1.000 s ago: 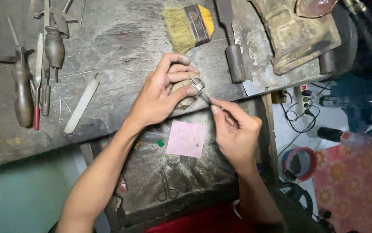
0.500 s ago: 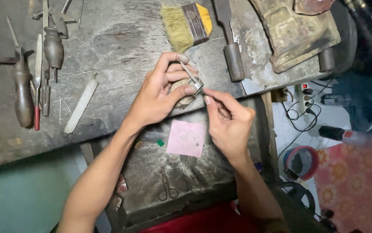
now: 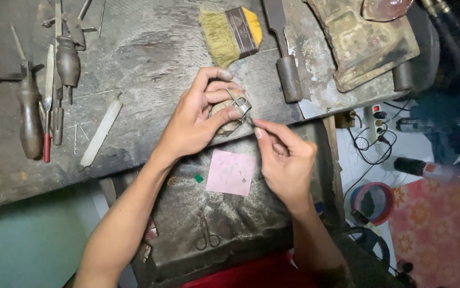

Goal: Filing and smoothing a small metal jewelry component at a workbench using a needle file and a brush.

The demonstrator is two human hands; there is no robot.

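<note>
My left hand point(image 3: 198, 120) pinches a small silver ring-like metal piece point(image 3: 241, 104) against a worn wooden peg point(image 3: 223, 113) at the bench's front edge. My right hand point(image 3: 286, 160) grips a thin metal tool point(image 3: 251, 120) between thumb and forefinger, its tip touching the metal piece. Both hands meet just above a dark tray point(image 3: 187, 213) below the bench. On the tray lie a pink paper square point(image 3: 231, 172) and a tiny green stone point(image 3: 199, 178).
The grey, scarred workbench point(image 3: 144, 58) carries hand tools with wooden handles point(image 3: 30, 114), a white flat stick point(image 3: 101, 132), a yellow-handled brush point(image 3: 232, 32) and a hammer point(image 3: 285, 58). Small scissors point(image 3: 206, 234) rest on the tray. A power strip point(image 3: 376, 125) and red patterned floor covering point(image 3: 438, 229) lie right.
My right hand has slid left and up towards the metal piece, bringing the thin tool closer in. My left hand has kept its hold almost still.
</note>
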